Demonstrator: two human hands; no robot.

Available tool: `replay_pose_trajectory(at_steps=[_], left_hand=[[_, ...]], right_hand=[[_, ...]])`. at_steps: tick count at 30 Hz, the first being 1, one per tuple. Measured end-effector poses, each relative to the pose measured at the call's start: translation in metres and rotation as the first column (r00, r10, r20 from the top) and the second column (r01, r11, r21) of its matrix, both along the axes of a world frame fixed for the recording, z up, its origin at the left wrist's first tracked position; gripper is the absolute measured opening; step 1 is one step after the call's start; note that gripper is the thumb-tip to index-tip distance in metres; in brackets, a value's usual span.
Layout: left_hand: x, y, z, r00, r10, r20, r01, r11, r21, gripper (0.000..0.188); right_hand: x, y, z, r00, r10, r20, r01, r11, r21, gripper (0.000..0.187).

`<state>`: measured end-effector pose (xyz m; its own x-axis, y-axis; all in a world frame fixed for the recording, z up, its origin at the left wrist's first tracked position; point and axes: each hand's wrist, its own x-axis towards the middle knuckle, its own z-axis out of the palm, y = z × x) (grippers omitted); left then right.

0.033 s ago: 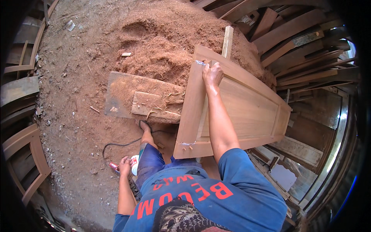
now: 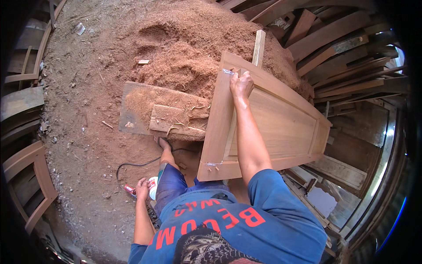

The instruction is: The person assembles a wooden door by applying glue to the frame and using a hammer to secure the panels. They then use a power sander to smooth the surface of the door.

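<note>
**Hand Positions at the Panelled Door**

The sawdust heap (image 2: 193,48) is filling the upper middle of the view, spreading across the dirt floor (image 2: 83,132). Stacked timber lengths (image 2: 347,48) are crowding the upper right corner, and curved wooden frames (image 2: 26,176) are lying along the left edge.

The panelled wooden door (image 2: 281,127) is lying flat in front of me, its far corner resting against the heap and its near corner close to my body. I am reaching my right arm out along its left stile. My right hand (image 2: 241,84) is resting on the door's far end, just inside the top rail, with the fingers curled down against the wood. I cannot tell whether they are pinching anything. Light-coloured marks are showing on the top corner just beside this hand and on the near corner beside my elbow.

A narrow wooden batten (image 2: 259,47) is standing beyond the door's far edge, just above my right hand and apart from it.

Left of the door, two flat boards (image 2: 162,112) dusted with shavings are lying on the ground.

My left hand (image 2: 142,188) is hanging low beside my left leg, well apart from the door, closed around a red-and-white power tool (image 2: 149,190). A black cable (image 2: 136,165) is trailing from it across the dirt.
</note>
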<state>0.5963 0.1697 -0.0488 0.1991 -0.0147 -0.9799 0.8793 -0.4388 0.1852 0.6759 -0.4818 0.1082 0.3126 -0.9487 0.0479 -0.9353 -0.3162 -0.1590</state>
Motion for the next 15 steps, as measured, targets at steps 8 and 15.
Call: replay_pose_trajectory(at_steps=[8, 15], left_hand=[[-0.003, -0.006, -0.008, 0.994, -0.105, 0.006, 0.105, 0.994, 0.007, 0.048], [0.007, -0.012, 0.003, 0.998, -0.062, 0.004, 0.061, 0.998, 0.034, 0.042]], right_hand=[[0.022, 0.011, -0.005, 0.978, 0.196, 0.066, -0.196, 0.981, -0.006, 0.028], [0.006, 0.004, 0.028, 0.982, 0.007, 0.187, -0.063, 0.953, 0.297, 0.029]])
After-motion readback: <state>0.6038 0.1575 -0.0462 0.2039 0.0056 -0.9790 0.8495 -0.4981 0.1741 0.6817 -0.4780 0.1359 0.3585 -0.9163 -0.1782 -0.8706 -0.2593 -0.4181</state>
